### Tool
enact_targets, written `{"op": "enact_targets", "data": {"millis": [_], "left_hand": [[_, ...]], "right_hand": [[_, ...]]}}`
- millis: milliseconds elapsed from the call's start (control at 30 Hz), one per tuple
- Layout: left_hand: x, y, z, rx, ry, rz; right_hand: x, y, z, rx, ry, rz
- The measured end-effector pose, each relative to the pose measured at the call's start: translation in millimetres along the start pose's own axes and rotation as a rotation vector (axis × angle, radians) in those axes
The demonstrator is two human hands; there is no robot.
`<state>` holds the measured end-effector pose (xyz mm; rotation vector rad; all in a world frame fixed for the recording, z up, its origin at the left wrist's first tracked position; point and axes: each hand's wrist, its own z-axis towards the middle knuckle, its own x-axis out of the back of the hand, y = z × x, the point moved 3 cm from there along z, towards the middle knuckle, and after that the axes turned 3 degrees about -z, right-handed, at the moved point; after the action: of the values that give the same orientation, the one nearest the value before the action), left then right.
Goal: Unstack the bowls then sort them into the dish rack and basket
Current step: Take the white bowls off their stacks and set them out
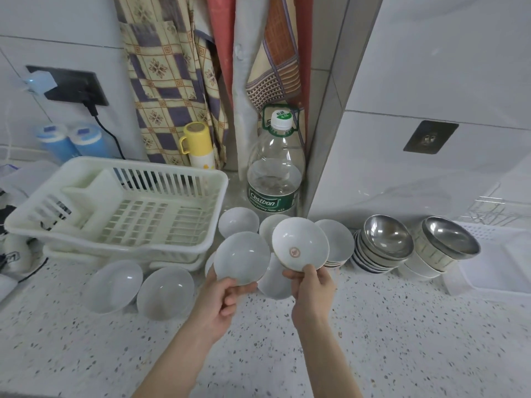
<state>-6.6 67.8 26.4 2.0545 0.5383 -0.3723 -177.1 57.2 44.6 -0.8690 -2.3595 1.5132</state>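
My left hand (222, 300) grips a plain white bowl (241, 258) by its near rim, tilted toward me above the counter. My right hand (311, 288) holds a white bowl with a red emblem (298, 244) in its centre, also tilted, right beside the first. Several white bowls stand loose on the counter: two at the front left (113, 285) (165, 293), others behind my hands (238, 221). A stack of bowls topped by a steel one (386, 237) and a second such stack (448, 239) lean at the right. The white dish rack (120, 205) stands empty at the left.
A large water bottle (274, 173) stands behind the bowls against a pillar. A yellow flask (198, 145) and blue containers (71, 142) sit by the wall. A white tray (500, 265) with a wire rack (491, 209) is at the far right. Speckled counter (402, 340) stretches in front.
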Motion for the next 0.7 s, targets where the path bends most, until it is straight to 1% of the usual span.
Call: {"op": "enact_targets", "data": {"millis": [167, 333, 467, 700], "left_hand": [[31.6, -2.3, -30.0, -0.015, 0.019, 0.084], [70.1, -19.8, -59.0, 0.034, 0.042, 0.144], [88.3, -38.8, -71.7, 0.075, 0.061, 0.203], [101.7, -60.3, -65.7, 0.131, 0.099, 0.284]], "right_hand": [[2.3, 12.6, -25.3, -0.047, -0.005, 0.035], [20.0, 34.9, -47.9, -0.049, -0.037, 0.022], [43.6, 59.7, -61.9, -0.063, -0.046, -0.029], [77.4, 93.6, -67.4, -0.155, -0.009, -0.193]]}}
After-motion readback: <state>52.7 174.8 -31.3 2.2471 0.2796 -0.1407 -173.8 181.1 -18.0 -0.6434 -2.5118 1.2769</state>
